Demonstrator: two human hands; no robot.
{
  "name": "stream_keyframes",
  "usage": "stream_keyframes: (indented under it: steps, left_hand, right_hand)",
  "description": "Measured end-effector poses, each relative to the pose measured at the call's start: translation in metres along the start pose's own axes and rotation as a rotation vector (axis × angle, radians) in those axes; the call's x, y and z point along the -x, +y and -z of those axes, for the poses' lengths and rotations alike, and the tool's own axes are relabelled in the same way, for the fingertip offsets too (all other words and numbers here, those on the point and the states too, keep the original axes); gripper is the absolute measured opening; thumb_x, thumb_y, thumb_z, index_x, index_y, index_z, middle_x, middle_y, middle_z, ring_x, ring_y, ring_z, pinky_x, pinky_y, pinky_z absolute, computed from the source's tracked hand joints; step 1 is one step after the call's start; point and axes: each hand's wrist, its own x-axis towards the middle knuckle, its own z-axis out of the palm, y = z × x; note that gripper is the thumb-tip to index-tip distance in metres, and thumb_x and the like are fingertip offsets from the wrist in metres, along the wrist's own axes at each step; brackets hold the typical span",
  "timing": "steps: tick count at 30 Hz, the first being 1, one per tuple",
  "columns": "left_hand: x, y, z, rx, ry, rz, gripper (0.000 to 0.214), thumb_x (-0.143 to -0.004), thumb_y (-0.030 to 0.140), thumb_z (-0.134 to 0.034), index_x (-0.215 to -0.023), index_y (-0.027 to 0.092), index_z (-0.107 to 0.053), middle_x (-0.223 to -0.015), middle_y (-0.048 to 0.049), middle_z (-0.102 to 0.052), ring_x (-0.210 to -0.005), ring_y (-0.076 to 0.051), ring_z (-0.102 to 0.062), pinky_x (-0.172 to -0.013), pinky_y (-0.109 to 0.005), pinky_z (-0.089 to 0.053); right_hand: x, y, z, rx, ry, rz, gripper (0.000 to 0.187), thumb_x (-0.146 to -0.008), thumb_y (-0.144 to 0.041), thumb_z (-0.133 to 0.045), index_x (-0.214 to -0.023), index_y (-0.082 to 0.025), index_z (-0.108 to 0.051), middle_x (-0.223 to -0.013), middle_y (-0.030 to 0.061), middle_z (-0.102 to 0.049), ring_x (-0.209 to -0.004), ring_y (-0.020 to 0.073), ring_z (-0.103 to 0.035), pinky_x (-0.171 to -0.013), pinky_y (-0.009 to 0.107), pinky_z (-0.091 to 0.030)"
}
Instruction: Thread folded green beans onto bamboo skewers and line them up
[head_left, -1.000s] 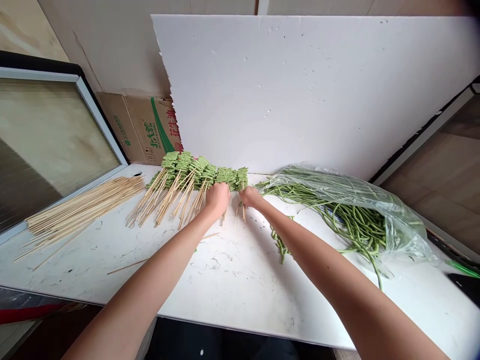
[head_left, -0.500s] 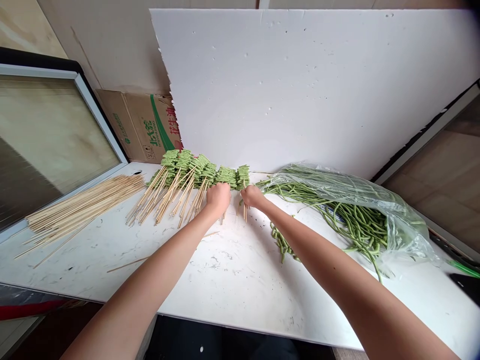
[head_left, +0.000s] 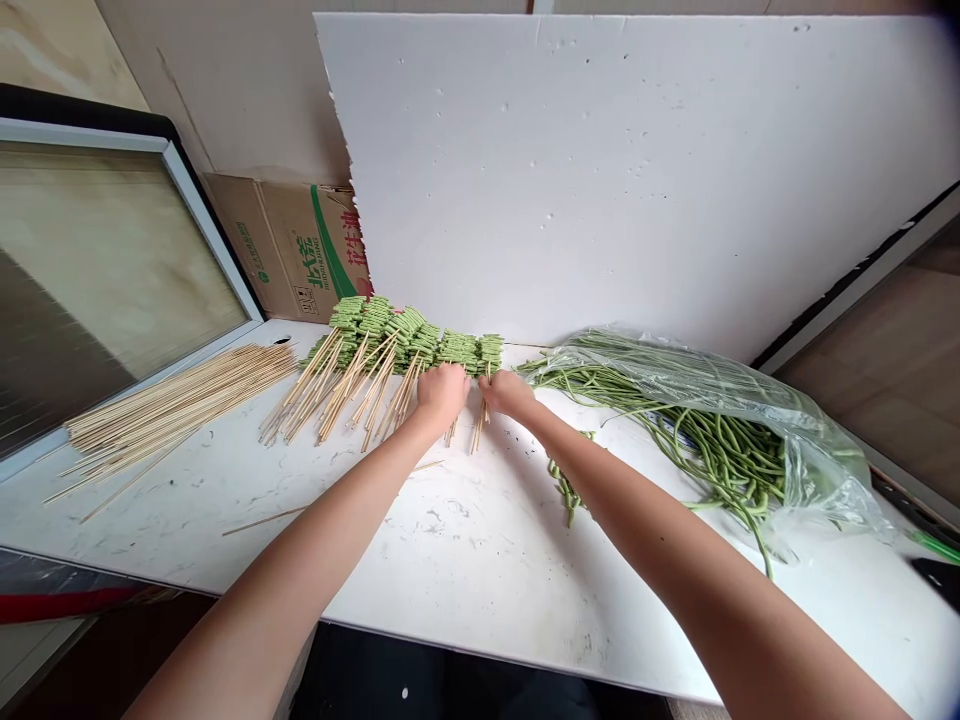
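Skewers of cut green beans [head_left: 409,335] lie stacked in a row along the foot of the white board, their bare stick ends toward me. My left hand [head_left: 444,392] is closed at the lower edge of the row, with stick ends showing beneath it; its fingertips are hidden. Just to its right, my right hand [head_left: 505,393] pinches the bamboo sticks of the rightmost bean skewers [head_left: 490,352]. Those sticks slant down to the left under the fingers. Short cut bean pieces [head_left: 564,490] lie on the table near my right forearm.
A sheaf of bare bamboo sticks [head_left: 187,410] lies at the left, with a loose stick [head_left: 262,521] nearer me. Long green beans [head_left: 720,450] spill from a clear plastic bag [head_left: 825,480] at the right. A cardboard box [head_left: 277,250] and a white foam board [head_left: 600,170] stand behind.
The rightmost sticks under my right hand have swung from nearly upright to a leftward slant. My hands are slightly closer together. The whole view has shifted a little.
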Motion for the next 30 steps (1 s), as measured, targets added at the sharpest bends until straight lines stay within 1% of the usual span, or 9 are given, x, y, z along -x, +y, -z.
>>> stream_keyframes:
  steps: [2,6,7,10,14,19,21,24,30]
  left_hand:
    - [0.003,-0.002,0.002,-0.003,0.009,0.004,0.039,-0.107,0.038,-0.049,-0.106,0.011,-0.077,-0.101,-0.0211,-0.077,-0.099,-0.033,-0.076,-0.086,-0.039,-0.058]
    - [0.005,-0.008,0.005,-0.029,0.06,0.024,0.033,-0.105,0.03,-0.052,-0.12,0.009,-0.072,-0.119,-0.0231,-0.073,-0.103,-0.031,-0.074,-0.089,-0.038,-0.058]
    - [0.005,-0.009,0.005,-0.032,0.047,0.036,0.032,-0.105,0.029,-0.052,-0.119,0.009,-0.072,-0.119,-0.0231,-0.073,-0.103,-0.031,-0.074,-0.091,-0.038,-0.058]
    - [0.003,-0.014,0.007,-0.035,-0.027,0.072,0.028,-0.103,0.028,-0.054,-0.109,0.009,-0.075,-0.112,-0.023,-0.075,-0.104,-0.032,-0.074,-0.093,-0.039,-0.058]
    - [-0.001,-0.02,0.01,-0.039,-0.001,0.098,0.027,-0.103,0.024,-0.054,-0.107,0.009,-0.076,-0.109,-0.0232,-0.076,-0.107,-0.033,-0.074,-0.094,-0.04,-0.059]
    - [-0.006,-0.025,0.008,-0.065,-0.007,0.101,0.029,-0.099,0.009,-0.049,-0.103,0.008,-0.078,-0.105,-0.0227,-0.076,-0.103,-0.031,-0.075,-0.092,-0.038,-0.059]
    - [-0.008,-0.028,0.004,-0.067,0.018,0.094,0.03,-0.1,0.011,-0.048,-0.103,0.009,-0.078,-0.104,-0.0232,-0.076,-0.101,-0.032,-0.075,-0.09,-0.039,-0.06]
    - [-0.011,-0.032,-0.002,-0.056,0.053,0.091,0.031,-0.103,0.02,-0.049,-0.102,0.009,-0.078,-0.105,-0.0237,-0.076,-0.097,-0.033,-0.075,-0.086,-0.039,-0.06]
    - [-0.009,-0.036,-0.006,-0.022,0.074,0.106,0.036,-0.105,0.031,-0.051,-0.1,0.008,-0.078,-0.101,-0.0237,-0.076,-0.096,-0.034,-0.075,-0.085,-0.04,-0.059]
  right_hand:
    - [0.001,0.003,0.0,-0.026,0.02,-0.026,0.047,-0.11,-0.043,-0.037,-0.107,-0.014,-0.074,-0.094,0.0174,-0.076,-0.084,0.0245,-0.072,-0.067,0.027,-0.044]
    - [0.003,0.007,0.001,-0.067,0.058,-0.038,0.048,-0.109,-0.045,-0.037,-0.103,-0.014,-0.074,-0.094,0.0177,-0.077,-0.085,0.0247,-0.073,-0.065,0.026,-0.042]
    - [0.003,0.007,0.001,-0.073,0.067,-0.04,0.048,-0.109,-0.046,-0.038,-0.102,-0.014,-0.074,-0.094,0.0179,-0.077,-0.086,0.0248,-0.073,-0.064,0.027,-0.042]
    - [0.005,0.007,0.002,-0.085,0.091,-0.044,0.05,-0.109,-0.048,-0.038,-0.097,-0.015,-0.073,-0.094,0.0184,-0.076,-0.086,0.0249,-0.073,-0.064,0.026,-0.041]
    - [0.005,0.008,0.002,-0.1,0.121,-0.04,0.046,-0.106,-0.048,-0.045,-0.085,-0.016,-0.071,-0.087,0.0164,-0.075,-0.079,0.0233,-0.071,-0.063,0.026,-0.04]
    - [0.002,0.011,0.004,-0.151,0.166,-0.035,0.042,-0.102,-0.045,-0.052,-0.069,-0.02,-0.06,-0.074,0.0103,-0.068,-0.067,0.0205,-0.064,-0.06,0.027,-0.037]
    - [0.003,0.011,0.005,-0.169,0.172,-0.039,0.042,-0.101,-0.043,-0.053,-0.066,-0.021,-0.056,-0.07,0.009,-0.065,-0.064,0.0201,-0.061,-0.059,0.028,-0.036]
    - [0.006,0.012,0.005,-0.192,0.173,-0.032,0.044,-0.102,-0.042,-0.052,-0.062,-0.021,-0.052,-0.067,0.0085,-0.062,-0.061,0.02,-0.059,-0.058,0.029,-0.035]
    - [0.01,0.015,0.006,-0.215,0.181,-0.042,0.044,-0.102,-0.042,-0.052,-0.064,-0.021,-0.053,-0.069,0.01,-0.063,-0.063,0.0201,-0.059,-0.059,0.029,-0.034]
